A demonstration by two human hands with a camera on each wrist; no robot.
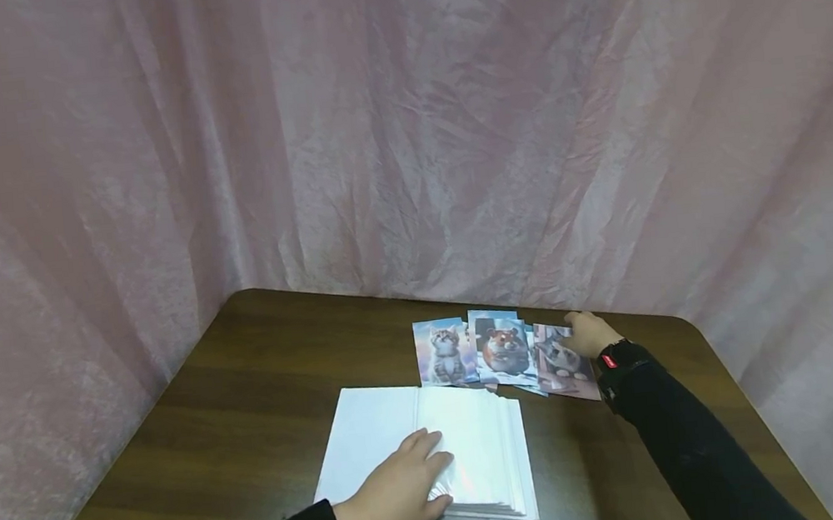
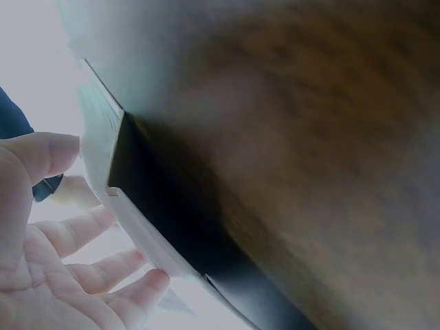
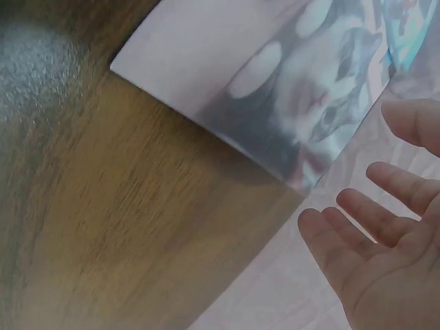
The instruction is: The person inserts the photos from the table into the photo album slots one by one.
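A white album [image 1: 379, 418] with a stack of pages lies open near the front of the table. My left hand [image 1: 401, 492] rests on it around the spine, fingers spread and relaxed. Seen in the left wrist view, the left hand [image 2: 62, 282] is beside the album's edge [image 2: 100, 130]. My right hand [image 1: 593, 335] is over the far right corner of a cat photo card [image 1: 567, 379]. The right wrist view shows the right hand [image 3: 392, 254] with loosely extended fingers, apart from the cat photo card [image 3: 295, 96] and gripping nothing.
Left of the cat photo are a kitten photo card [image 1: 443, 358] and a hamster photo card [image 1: 501, 352], overlapping other cards partly hidden beneath them. All lie on a brown wooden table [image 1: 269, 366]. A pink curtain [image 1: 405, 144] hangs right behind the table's far edge.
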